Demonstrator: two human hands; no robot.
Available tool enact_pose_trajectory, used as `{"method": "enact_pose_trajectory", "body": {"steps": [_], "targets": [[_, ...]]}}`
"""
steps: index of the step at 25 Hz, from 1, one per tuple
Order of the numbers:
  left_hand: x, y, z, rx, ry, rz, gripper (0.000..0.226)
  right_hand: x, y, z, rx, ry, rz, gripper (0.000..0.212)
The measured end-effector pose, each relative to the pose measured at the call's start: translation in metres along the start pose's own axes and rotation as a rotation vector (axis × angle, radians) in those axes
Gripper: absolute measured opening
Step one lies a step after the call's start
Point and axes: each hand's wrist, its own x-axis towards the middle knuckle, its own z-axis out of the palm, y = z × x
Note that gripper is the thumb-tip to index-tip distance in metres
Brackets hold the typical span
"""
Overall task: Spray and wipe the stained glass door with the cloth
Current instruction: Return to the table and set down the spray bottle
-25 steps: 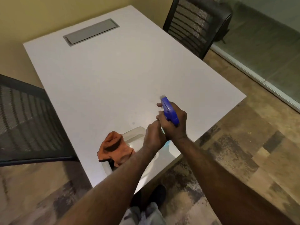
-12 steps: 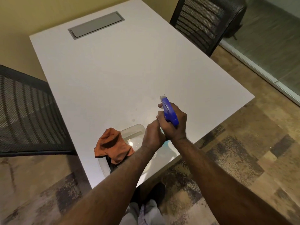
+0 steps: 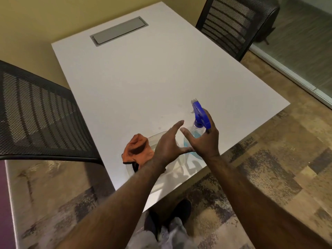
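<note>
You're reaching over a matt white table (image 3: 143, 83) — clear plastic spray bottle (image 3: 196, 130), soft orange cloth (image 3: 137, 148), black mesh chair (image 3: 36, 112).

Head view, steeply down over table (image 3: 161, 83)

Bare forearms, no sleeves; grey trousers (image 3: 172, 234) and seemingly black shoes (image 3: 181, 209) below.

Worktop (image 3: 143, 83) beyond spray bottle (image 3: 196, 130) bare, open; near side crowded — orange cloth (image 3: 137, 148), clear container (image 3: 172, 169).
</note>
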Motion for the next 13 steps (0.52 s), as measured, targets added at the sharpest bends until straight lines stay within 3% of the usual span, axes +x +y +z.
{"method": "enact_pose_trajectory", "body": {"steps": [3, 8, 11, 13], "targets": [[-0.02, -0.017, -0.033, 0.038, 0.022, 0.053, 0.094, -0.03, -0.002, 0.007, -0.122, 0.083, 0.035, 0.1], [-0.033, -0.034, -0.062, 0.093, 0.174, 0.071, 0.069, -0.069, 0.003, 0.003, -0.26, 0.349, 0.062, 0.095], [-0.067, -0.088, -0.112, 0.057, 0.213, 0.124, 0.063, -0.129, -0.022, 0.064, -0.324, 0.412, 0.036, 0.073], [-0.065, -0.101, -0.11, 0.082, 0.208, 0.073, 0.064, -0.133, -0.021, 0.076, -0.376, 0.289, 0.015, 0.05]]}}
